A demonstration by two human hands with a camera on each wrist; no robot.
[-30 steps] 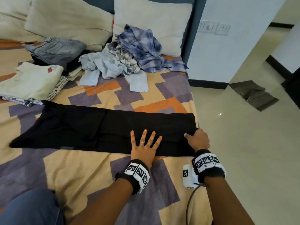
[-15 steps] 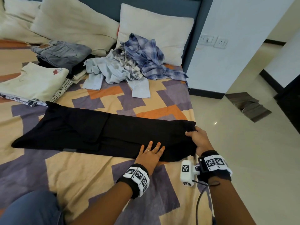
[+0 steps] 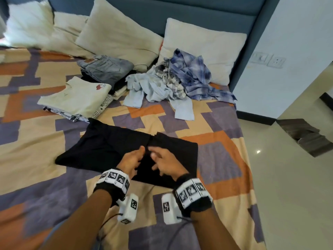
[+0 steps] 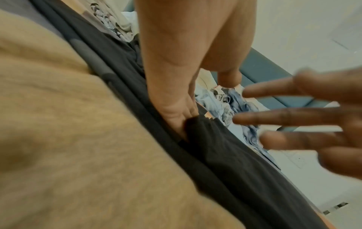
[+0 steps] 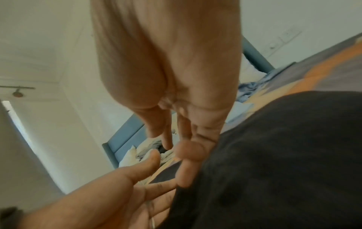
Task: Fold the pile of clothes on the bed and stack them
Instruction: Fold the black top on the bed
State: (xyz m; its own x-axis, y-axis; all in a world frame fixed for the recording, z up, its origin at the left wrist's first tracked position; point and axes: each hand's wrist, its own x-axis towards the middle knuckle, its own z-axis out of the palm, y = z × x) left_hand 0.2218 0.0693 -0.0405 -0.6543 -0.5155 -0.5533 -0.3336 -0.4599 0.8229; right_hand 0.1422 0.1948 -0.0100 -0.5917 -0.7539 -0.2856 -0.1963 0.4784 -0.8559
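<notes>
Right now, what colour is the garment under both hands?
Black garment, plain with no pattern; clearest in the head view.

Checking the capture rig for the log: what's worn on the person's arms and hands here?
Both forearms are bare, no sleeves. Each wrist carries a black band ringed with white square tiles printed with black fiducial markers. A white boxy camera module with its own marker hangs under each wrist, with a dark cable trailing back from it. No gloves on the left hand or the right hand.
</notes>
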